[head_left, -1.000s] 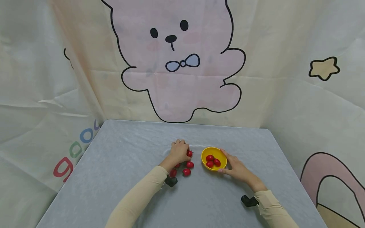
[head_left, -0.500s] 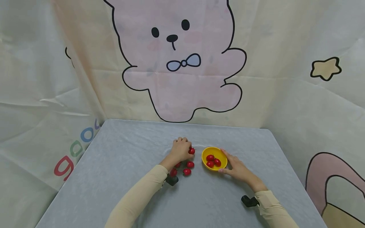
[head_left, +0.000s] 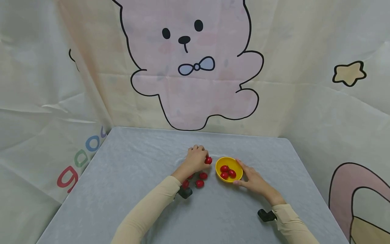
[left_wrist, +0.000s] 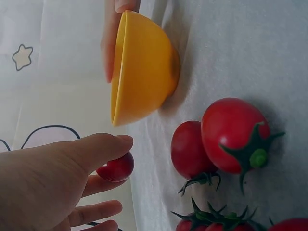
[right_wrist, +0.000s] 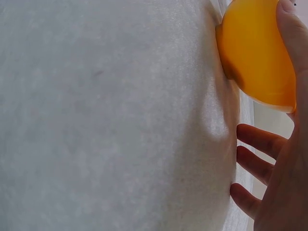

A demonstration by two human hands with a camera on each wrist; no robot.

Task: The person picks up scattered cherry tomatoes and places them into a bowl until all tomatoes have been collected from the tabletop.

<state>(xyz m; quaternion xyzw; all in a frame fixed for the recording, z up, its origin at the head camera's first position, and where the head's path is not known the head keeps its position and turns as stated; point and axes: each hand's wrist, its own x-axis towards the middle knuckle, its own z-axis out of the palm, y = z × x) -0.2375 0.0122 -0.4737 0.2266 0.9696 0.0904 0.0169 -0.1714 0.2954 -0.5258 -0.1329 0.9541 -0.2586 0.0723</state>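
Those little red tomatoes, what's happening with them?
A person is picking them up off a grey table. The left hand pinches one cherry tomato just beside a yellow bowl. The right hand rests against the bowl's side, fingers fairly straight. Three tomatoes in the bowl sit together, and a few loose tomatoes lie on the table by the left wrist.

One yellow bowl (head_left: 229,168), three tomatoes inside it (head_left: 227,171), four tomatoes on the table (head_left: 199,179), one tomato (head_left: 208,160) held, two hands (head_left: 196,159).
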